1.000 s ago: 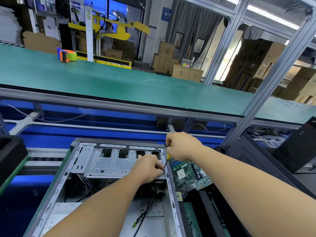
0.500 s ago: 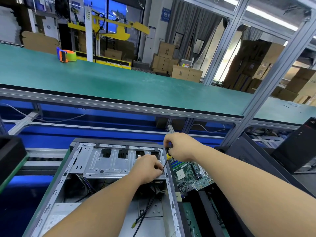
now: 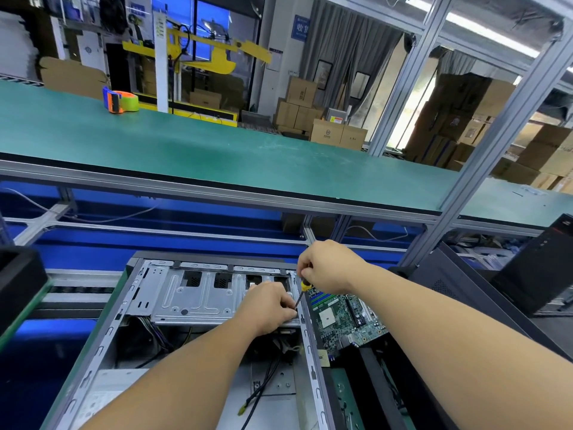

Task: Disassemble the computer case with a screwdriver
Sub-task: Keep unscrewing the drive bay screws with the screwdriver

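Note:
An open grey computer case (image 3: 102, 346) lies flat before me, its silver drive cage (image 3: 198, 299) across the far end. My right hand (image 3: 328, 265) grips the yellow-and-black handle of a screwdriver (image 3: 302, 291), whose dark shaft slants down to the cage's right edge by the case rail. My left hand (image 3: 268, 307) rests on the cage's right end, fingers curled at the screwdriver tip. The tip itself and any screw are hidden by those fingers.
A green motherboard (image 3: 344, 318) lies just right of the case. Black case panels (image 3: 465, 293) and a black tower (image 3: 539, 268) stand further right. Loose cables (image 3: 263, 389) lie inside the case. A tape dispenser (image 3: 121, 100) sits on the green bench beyond.
My right hand has shifted slightly on the screwdriver handle, showing more of the yellow collar. My left hand and the case stay where they were.

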